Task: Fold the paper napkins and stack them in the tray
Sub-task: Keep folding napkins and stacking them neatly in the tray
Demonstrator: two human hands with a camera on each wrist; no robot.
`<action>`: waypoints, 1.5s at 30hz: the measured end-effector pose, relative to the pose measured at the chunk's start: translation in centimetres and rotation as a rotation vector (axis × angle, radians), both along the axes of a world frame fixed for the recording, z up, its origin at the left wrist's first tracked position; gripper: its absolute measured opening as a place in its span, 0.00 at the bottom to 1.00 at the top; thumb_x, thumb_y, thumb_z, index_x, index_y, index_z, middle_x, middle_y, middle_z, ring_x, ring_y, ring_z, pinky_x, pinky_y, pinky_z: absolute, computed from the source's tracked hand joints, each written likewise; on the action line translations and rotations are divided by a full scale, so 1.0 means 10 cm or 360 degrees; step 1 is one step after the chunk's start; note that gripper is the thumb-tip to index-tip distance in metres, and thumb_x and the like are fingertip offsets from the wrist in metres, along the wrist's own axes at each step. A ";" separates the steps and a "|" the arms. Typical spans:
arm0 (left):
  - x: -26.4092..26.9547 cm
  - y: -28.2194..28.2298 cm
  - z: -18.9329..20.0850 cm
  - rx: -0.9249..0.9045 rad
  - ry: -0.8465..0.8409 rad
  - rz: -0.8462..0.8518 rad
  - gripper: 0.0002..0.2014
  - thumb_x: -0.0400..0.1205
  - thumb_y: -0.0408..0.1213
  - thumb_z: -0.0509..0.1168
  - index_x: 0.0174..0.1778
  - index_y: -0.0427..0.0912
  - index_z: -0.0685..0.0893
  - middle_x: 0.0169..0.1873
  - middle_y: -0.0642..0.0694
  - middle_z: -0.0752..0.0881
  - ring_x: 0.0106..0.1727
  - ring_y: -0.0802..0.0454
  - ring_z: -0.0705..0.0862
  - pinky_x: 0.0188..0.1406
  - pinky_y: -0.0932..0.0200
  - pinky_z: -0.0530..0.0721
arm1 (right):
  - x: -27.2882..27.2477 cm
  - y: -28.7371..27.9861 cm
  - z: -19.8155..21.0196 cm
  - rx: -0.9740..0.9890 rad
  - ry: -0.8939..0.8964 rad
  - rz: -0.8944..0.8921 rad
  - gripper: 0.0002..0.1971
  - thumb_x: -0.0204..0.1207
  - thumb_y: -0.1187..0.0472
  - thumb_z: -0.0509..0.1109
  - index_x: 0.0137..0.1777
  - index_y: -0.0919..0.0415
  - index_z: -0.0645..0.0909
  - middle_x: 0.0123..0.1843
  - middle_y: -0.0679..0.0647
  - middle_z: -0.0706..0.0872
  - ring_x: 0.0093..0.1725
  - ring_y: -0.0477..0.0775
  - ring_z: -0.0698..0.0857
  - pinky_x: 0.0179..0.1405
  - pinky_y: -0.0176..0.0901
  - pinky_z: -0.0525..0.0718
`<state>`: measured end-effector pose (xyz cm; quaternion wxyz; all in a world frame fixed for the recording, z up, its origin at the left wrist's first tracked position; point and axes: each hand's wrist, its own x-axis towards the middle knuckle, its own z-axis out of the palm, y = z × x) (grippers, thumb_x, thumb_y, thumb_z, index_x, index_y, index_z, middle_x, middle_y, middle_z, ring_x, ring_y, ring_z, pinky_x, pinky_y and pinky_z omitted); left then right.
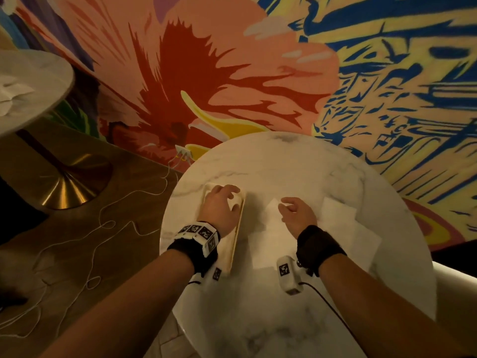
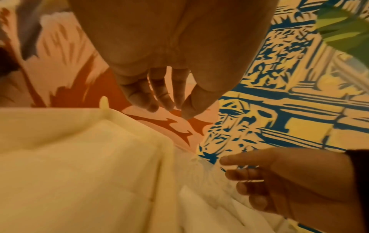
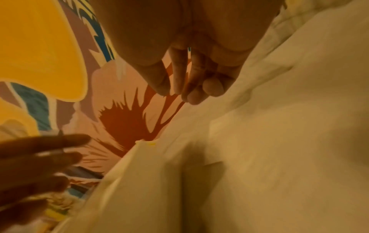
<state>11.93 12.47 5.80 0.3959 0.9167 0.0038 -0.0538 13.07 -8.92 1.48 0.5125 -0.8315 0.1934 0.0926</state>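
With the left hand (image 1: pixel 222 206) spread loose and empty over the tray (image 1: pixel 238 229) and the right hand (image 1: pixel 296 215) relaxed, gripping nothing, above loose napkins (image 1: pixel 338 215) on the desk (image 1: pixel 284 161), a careless grab could crumple one.

Round white marble table (image 1: pixel 296 161) w/ grey veining stands against a mural wall (image 1: pixel 232 60): big coral-red flower behind it, blue-yellow pattern to its right. Left of the table, wood floor (image 1: pixel 124 182) w/ thin white cords, brass pedestal base (image 1: pixel 69 182), 2nd round tabletop (image 1: pixel 28 86) above that. Warm dim light
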 end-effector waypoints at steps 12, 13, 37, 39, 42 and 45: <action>0.11 -1.25 -0.47 0.0341 0.0474 -0.0557 0.20 0.85 0.41 0.63 0.74 0.49 0.77 0.71 0.50 0.80 0.70 0.49 0.79 0.71 0.55 0.76 | -0.80 -0.90 -0.57 0.0235 0.0654 -0.0237 0.04 0.75 0.59 0.73 0.46 0.51 0.80 0.48 0.58 0.88 0.45 0.59 0.88 0.54 0.57 0.90; 0.12 -1.30 -0.54 0.0399 0.0528 -0.0582 0.23 0.85 0.41 0.62 0.78 0.49 0.74 0.74 0.50 0.77 0.74 0.48 0.76 0.75 0.54 0.73 | -0.84 -0.89 -0.56 0.0289 0.0666 -0.0254 0.05 0.75 0.60 0.73 0.47 0.51 0.80 0.49 0.60 0.88 0.44 0.60 0.87 0.53 0.56 0.90; 0.18 -1.73 -0.43 0.0085 0.0373 -0.0447 0.05 0.86 0.41 0.65 0.53 0.46 0.78 0.40 0.50 0.83 0.42 0.48 0.81 0.43 0.59 0.73 | -0.83 -0.99 -0.52 0.0762 0.0369 -0.0485 0.21 0.78 0.56 0.74 0.63 0.49 0.65 0.53 0.60 0.83 0.42 0.55 0.82 0.37 0.45 0.83; 0.14 -1.72 -0.36 -0.0021 0.0345 -0.0431 0.05 0.86 0.39 0.66 0.51 0.48 0.75 0.34 0.53 0.82 0.36 0.51 0.79 0.38 0.58 0.72 | -0.80 -0.99 -0.39 0.0861 0.0249 -0.0468 0.22 0.79 0.59 0.73 0.66 0.49 0.64 0.53 0.58 0.81 0.47 0.54 0.83 0.47 0.52 0.87; 0.08 -1.67 -0.25 -0.0150 0.0265 -0.0361 0.08 0.84 0.36 0.67 0.49 0.51 0.73 0.33 0.54 0.83 0.33 0.54 0.80 0.32 0.60 0.72 | -0.76 -1.00 -0.21 0.0863 0.0045 -0.0456 0.19 0.80 0.63 0.72 0.65 0.50 0.69 0.54 0.60 0.83 0.50 0.57 0.85 0.56 0.60 0.87; 0.01 -1.60 -0.16 -0.0236 0.0212 -0.0261 0.14 0.84 0.34 0.67 0.55 0.51 0.69 0.46 0.47 0.87 0.42 0.49 0.85 0.41 0.52 0.83 | -0.73 -1.01 -0.06 0.0733 -0.0132 -0.0402 0.15 0.80 0.63 0.71 0.62 0.49 0.74 0.53 0.58 0.86 0.50 0.54 0.86 0.51 0.48 0.88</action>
